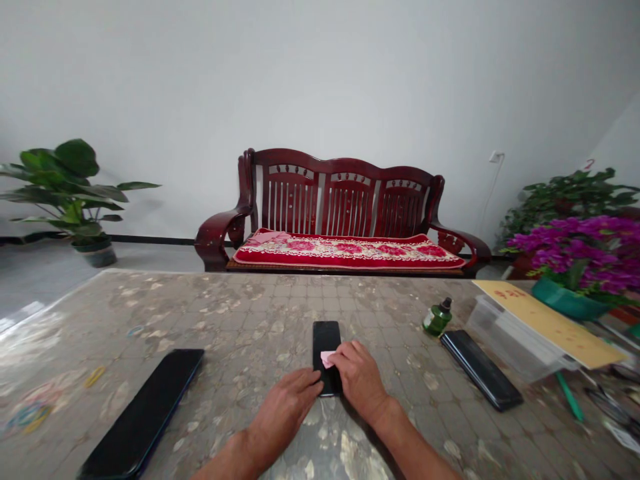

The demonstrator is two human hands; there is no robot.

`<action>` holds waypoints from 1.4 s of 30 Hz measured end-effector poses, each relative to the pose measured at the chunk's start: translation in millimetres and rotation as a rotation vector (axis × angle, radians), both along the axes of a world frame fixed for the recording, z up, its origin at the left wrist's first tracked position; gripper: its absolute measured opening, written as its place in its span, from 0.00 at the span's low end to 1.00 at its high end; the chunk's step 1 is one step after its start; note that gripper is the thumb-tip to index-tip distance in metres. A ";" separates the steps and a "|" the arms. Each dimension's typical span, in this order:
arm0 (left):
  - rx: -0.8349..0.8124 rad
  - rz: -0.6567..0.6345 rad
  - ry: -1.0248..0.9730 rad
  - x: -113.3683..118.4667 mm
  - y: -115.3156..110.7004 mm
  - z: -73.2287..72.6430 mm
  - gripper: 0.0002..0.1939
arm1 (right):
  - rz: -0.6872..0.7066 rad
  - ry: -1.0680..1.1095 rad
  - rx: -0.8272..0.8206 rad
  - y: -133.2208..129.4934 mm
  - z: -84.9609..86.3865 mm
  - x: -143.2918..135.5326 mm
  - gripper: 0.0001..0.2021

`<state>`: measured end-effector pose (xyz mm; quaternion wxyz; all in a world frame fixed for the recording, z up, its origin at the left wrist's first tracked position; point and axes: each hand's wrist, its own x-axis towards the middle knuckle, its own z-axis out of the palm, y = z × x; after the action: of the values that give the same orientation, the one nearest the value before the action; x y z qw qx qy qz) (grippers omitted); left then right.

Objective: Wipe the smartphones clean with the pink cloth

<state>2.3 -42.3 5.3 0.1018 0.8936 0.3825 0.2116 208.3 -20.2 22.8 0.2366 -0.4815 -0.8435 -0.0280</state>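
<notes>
A black smartphone (326, 340) lies flat on the table, screen up, in the middle of the head view. My left hand (287, 403) grips its lower left edge; the fingertips reach the rim and the thumb is hidden. From the right, my right hand (359, 373) pinches a small pink folded piece (327, 359) against the screen; whether it is paper or cloth I cannot tell. On the left rests a larger black flat device (147, 410), possibly a tablet. To the right are a dark long wallet-like case (480, 370) and a small green bottle (438, 317) with a black cap.
The table (240, 320) has a patterned, shiny cover. Coloured rubber bands (35, 415) lie at far left. At right, a clear plastic box (515, 340) sits under a yellow envelope (550, 323) and purple flowers (585, 250). Behind stands a wooden bench (345, 170).
</notes>
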 end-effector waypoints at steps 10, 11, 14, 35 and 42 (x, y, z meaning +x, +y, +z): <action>0.031 -0.004 0.028 1.4 0.4 -5.9 0.17 | -0.080 -0.042 -0.045 19.9 6.4 -7.6 0.11; 0.030 -0.007 0.020 1.8 0.4 -5.1 0.16 | -0.065 -0.042 -0.050 13.9 6.5 -6.9 0.11; 0.026 -0.015 0.008 2.4 0.4 -3.6 0.15 | -0.028 -0.045 -0.052 -3.9 5.1 -4.4 0.10; 0.320 -0.081 -0.004 1.0 4.8 -8.2 0.11 | -0.110 -0.086 -0.142 14.0 9.9 -10.0 0.12; 0.340 -0.067 0.005 1.8 4.8 -14.1 0.12 | -0.189 -0.123 -0.128 46.3 12.1 -15.3 0.13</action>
<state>4.1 -37.6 -8.8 -0.0448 0.9107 0.3115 0.2676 192.9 26.1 35.0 0.1497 -0.5701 -0.8074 -0.0256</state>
